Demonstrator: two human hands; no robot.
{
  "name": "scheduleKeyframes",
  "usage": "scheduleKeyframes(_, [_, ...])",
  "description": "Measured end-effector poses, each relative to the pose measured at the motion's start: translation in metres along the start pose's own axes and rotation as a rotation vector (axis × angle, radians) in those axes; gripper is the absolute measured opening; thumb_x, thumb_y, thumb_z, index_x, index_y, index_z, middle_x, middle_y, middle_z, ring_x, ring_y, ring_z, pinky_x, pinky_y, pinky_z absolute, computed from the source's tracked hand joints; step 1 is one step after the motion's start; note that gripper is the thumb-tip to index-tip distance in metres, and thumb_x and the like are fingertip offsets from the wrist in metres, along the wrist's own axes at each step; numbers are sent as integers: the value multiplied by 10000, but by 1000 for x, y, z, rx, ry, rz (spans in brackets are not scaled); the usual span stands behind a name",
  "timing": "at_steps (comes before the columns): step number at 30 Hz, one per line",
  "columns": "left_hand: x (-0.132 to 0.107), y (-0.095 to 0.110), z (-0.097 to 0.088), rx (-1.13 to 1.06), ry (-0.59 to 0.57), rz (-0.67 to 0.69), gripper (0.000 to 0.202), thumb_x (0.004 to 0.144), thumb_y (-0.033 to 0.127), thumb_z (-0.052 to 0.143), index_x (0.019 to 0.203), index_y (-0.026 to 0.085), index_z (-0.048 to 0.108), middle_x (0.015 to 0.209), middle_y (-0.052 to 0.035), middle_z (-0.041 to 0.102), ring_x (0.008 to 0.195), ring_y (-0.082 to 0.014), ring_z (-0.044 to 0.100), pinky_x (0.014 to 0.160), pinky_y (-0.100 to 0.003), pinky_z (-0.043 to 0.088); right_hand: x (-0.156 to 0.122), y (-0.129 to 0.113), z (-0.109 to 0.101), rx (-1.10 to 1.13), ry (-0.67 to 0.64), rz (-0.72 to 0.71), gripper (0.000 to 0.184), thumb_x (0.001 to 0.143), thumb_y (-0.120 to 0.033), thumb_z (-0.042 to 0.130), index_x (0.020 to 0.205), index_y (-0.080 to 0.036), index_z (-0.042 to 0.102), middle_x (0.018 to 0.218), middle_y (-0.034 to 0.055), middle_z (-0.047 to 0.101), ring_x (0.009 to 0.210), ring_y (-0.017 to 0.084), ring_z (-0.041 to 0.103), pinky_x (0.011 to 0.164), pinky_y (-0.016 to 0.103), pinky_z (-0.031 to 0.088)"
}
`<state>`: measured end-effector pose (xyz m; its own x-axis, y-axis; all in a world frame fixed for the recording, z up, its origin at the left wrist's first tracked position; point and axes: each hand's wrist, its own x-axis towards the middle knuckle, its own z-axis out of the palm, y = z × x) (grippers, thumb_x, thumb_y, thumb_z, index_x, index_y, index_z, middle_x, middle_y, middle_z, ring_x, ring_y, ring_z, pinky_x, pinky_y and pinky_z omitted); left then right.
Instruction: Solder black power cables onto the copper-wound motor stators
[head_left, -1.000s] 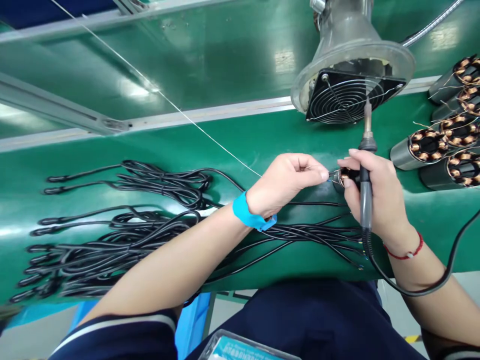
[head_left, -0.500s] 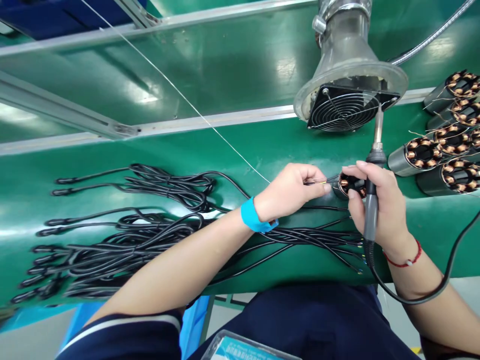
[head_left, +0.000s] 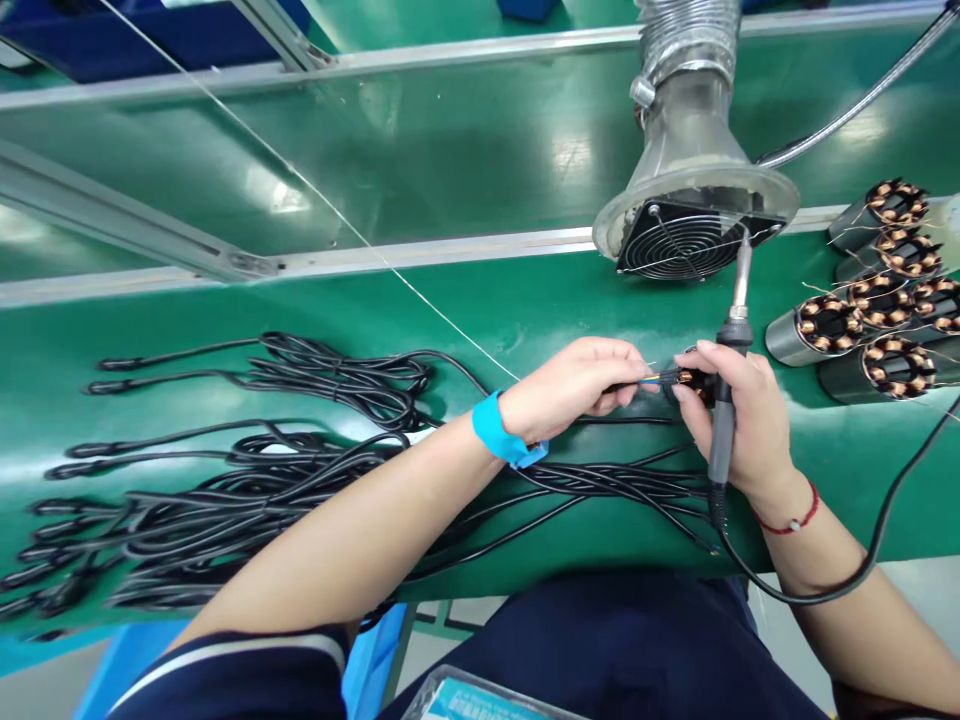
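My left hand (head_left: 581, 380) pinches a black cable near its end, where thin coloured wires (head_left: 654, 379) come out. Those wires reach the copper-wound motor stator (head_left: 691, 380), but whether they are joined to it I cannot tell. A soldering iron (head_left: 721, 430) lies across my right hand (head_left: 761, 420), its tip pointing up and away. The thumb and fingers of that same hand close around the stator, hiding most of it. A thin strand of solder wire (head_left: 442, 312) slants down from the upper left to behind my left hand.
Several black cables (head_left: 337, 375) lie coiled at the left, their free ends running under my left arm. Upright stators in metal sleeves (head_left: 814, 335) stand at the right. A fume extractor hood (head_left: 694, 190) with a fan grille hangs beyond the iron's tip. The iron's cord (head_left: 847, 590) loops over my right forearm.
Both hands appear slightly further left, and the view has shifted a little. The stator has turned in my right hand, and the coloured wires between the cable and the stator show more plainly.
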<state>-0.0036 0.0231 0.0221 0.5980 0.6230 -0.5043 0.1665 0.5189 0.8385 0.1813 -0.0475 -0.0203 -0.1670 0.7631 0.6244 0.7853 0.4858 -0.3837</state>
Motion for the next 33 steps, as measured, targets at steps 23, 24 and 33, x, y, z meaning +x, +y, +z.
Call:
scheduleKeyframes(23, [24,26,-74,100,918,831,162,877,253,587,827,149,700,754,-2,655,634,-83,539,578,-211,432,-5,70,-46,-726,-182,329,301,891,-275,518,1149,-139,591,882,140,675,842,317,603,805,472,435])
scheduleKeyframes(24, [20,25,-67,117,815,795,194,896,271,552,858,148,698,721,3,645,573,-77,520,541,-214,416,-5,71,-43,-722,-192,325,296,906,-276,500,1150,-136,592,879,143,673,856,317,599,833,483,426])
scheduleKeyframes(33, [10,5,-15,323,170,231,94,847,158,558,787,128,623,627,42,518,596,-87,455,609,-223,366,-17,31,-36,-178,-240,-8,287,861,-184,507,1136,-250,549,1031,73,659,1057,286,570,954,505,431])
